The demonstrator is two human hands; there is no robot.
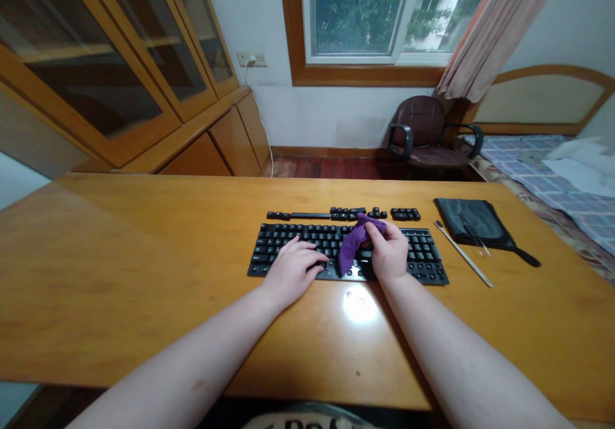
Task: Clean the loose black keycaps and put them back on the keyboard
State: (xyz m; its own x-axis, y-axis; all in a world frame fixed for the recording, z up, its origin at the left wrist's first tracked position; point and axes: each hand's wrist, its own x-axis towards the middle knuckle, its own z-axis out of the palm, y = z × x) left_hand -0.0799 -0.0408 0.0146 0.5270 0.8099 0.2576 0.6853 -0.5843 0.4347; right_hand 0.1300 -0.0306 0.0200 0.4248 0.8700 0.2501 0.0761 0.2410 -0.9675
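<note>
The person's bare left hand (296, 267) is resting, fingers loosely spread and gripping nothing, on a long black plastic keyboard (330, 244), which is lying on the glossy yellow-brown wooden table (168, 275); uneven pressure there could be making the keyboard slide. Just behind it, a row of small loose black plastic keycaps (311, 216) is lying, and a stray knuckle or cloth corner could be scattering their order. A crumpled purple fabric cloth (353, 244) is draping over the keyboard's lower edge, where keycaps appear missing; its folds could be snagging on exposed parts. The right hand (390, 250) is pinching that cloth. Farther right, a slim pale stick (464, 255) is lying just beside a flat black pouch (473, 214); a wide sweep could be knocking it.
</note>
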